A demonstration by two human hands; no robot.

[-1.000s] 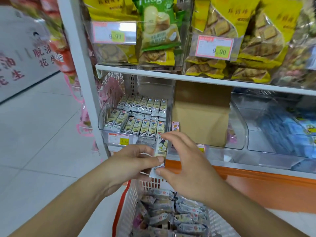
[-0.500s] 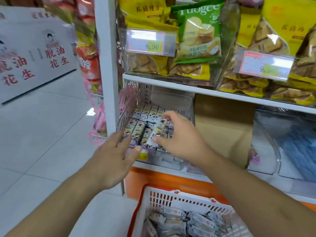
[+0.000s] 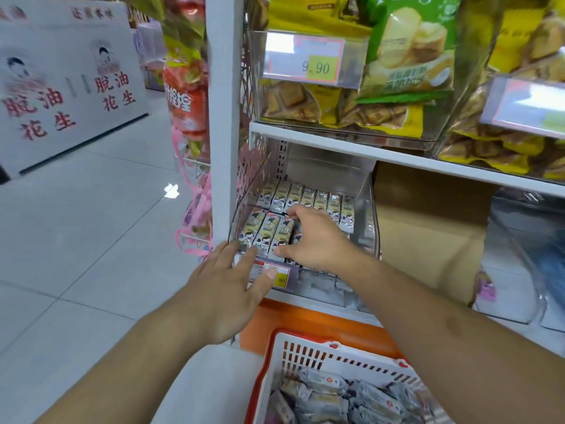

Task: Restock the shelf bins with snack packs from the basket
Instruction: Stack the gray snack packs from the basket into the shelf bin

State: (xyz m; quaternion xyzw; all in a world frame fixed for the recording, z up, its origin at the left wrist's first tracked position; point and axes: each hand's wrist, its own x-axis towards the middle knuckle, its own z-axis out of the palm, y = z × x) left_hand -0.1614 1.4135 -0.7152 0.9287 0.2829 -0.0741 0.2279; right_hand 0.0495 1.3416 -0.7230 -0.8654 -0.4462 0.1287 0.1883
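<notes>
A clear shelf bin (image 3: 248, 203) on the lower shelf holds two rows of small snack packs (image 3: 308, 197) standing side by side. My right hand (image 3: 318, 240) reaches inside it and pinches one snack pack (image 3: 283, 233) end to end between thumb and fingertips, set into the front row. Hovering at the bin's front, my left hand (image 3: 232, 289) has straight fingers that touch the front wall by the price label and holds nothing. Below, the white basket with a red rim (image 3: 336, 359) contains several grey snack packs (image 3: 351, 393).
A white shelf post (image 3: 224, 117) stands left of the bin. Bins of yellow biscuit bags (image 3: 305, 102) fill the shelf above. A cardboard box (image 3: 428, 228) and another clear bin (image 3: 519, 255) lie to the right. Hanging snack bags (image 3: 183, 96) and tiled floor are on the left.
My right hand carried the pack from above the basket into the bin's front row. My left hand let go of it and moved to the bin's front.
</notes>
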